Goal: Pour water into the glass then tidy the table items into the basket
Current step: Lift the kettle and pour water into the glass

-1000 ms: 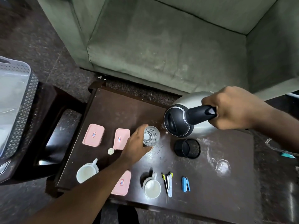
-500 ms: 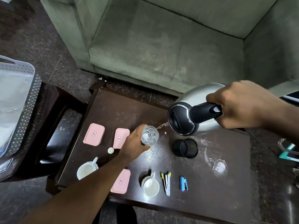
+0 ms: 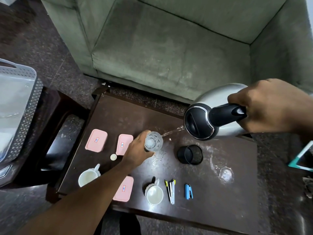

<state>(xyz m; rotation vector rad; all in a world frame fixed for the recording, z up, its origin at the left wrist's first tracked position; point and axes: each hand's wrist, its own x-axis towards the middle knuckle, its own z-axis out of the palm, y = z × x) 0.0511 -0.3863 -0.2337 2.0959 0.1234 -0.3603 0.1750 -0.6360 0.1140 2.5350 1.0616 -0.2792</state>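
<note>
My left hand (image 3: 138, 152) grips a clear glass (image 3: 153, 143) standing on the dark table (image 3: 122, 119). My right hand (image 3: 269, 106) holds the black handle of a steel kettle (image 3: 215, 99), tilted left above the table. A thin stream of water (image 3: 171, 132) runs from its spout into the glass. A grey perforated basket (image 3: 25, 106) sits on a stool at the far left. On the table lie three pink lidded boxes (image 3: 96, 140) (image 3: 124, 146) (image 3: 123, 189), two white cups (image 3: 87, 178) (image 3: 154, 194), pens (image 3: 170, 190), a blue stapler (image 3: 188, 191) and a black mesh cup (image 3: 190, 154).
A green sofa (image 3: 169, 53) stands right behind the table. A small white cap (image 3: 113, 157) lies between the boxes. A wet ring with a clear lid (image 3: 226, 173) marks the table's right part. A dark stool (image 3: 55, 133) sits left of the table.
The kettle has risen and shifted right while tilting further. Water, absent a second ago, now streams into the glass. My left hand stays on the glass.
</note>
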